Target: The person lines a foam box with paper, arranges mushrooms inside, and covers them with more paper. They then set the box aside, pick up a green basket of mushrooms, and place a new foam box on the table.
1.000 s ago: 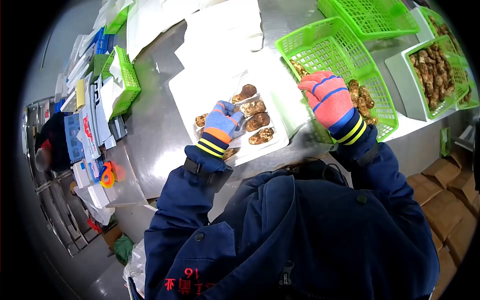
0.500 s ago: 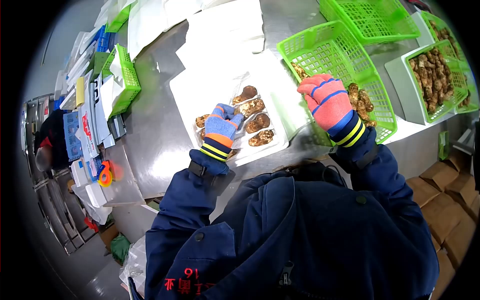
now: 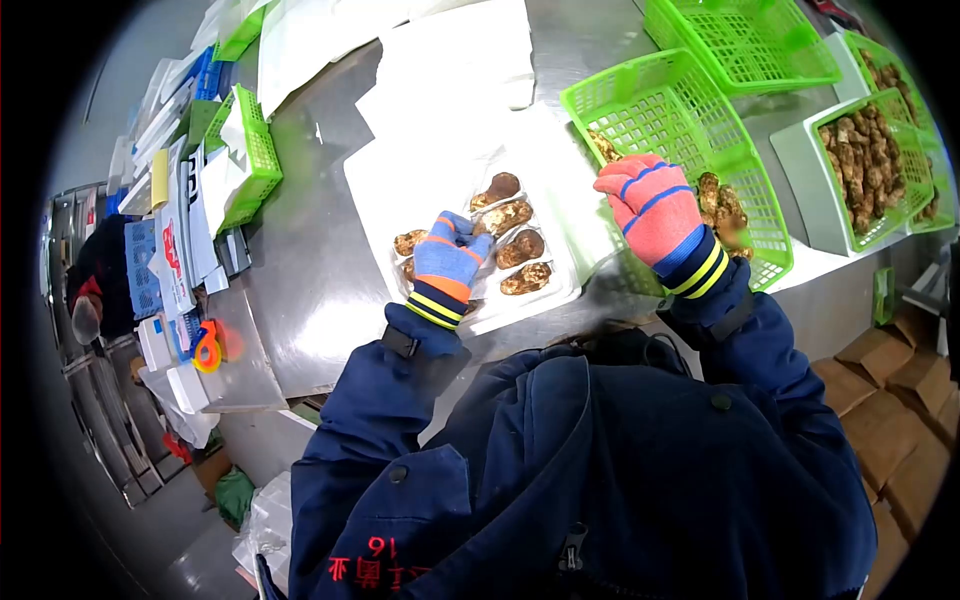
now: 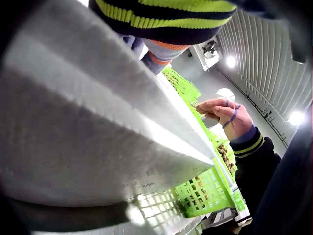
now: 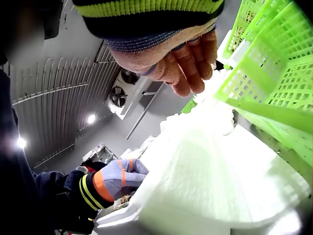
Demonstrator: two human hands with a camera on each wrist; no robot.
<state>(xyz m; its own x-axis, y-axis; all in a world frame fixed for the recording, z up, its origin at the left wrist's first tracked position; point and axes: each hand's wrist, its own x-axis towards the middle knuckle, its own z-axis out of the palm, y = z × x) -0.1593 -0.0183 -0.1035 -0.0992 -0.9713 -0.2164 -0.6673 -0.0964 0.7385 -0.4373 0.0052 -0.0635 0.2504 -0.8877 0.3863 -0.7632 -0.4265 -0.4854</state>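
My left hand (image 3: 448,258), in a blue glove with orange bands, is over the white tray (image 3: 560,292) with its fingers bent. Thumb and fingertips lie right at the end of a brown-and-white mushroom (image 3: 507,216); I cannot tell whether they pinch it. Other mushrooms lie in white wrapping beside it, such as a brown-capped mushroom (image 3: 520,248). My right hand (image 3: 655,210), in a pink glove with blue stripes, hovers at the near left rim of a green basket (image 3: 625,85). In the right wrist view its fingers (image 5: 188,68) hang loosely curled around nothing.
Several mushrooms (image 3: 722,203) lie in the green basket. Another green basket (image 3: 740,50) stands behind it, and a basket full of mushrooms (image 3: 862,165) sits at right. White sheets (image 3: 455,60) lie at the back. An orange tape dispenser (image 3: 207,345) is at the table's left edge.
The head view has shifted slightly. My left hand keeps to the same mushroom with small finger movements, and my right hand stays by the basket rim.
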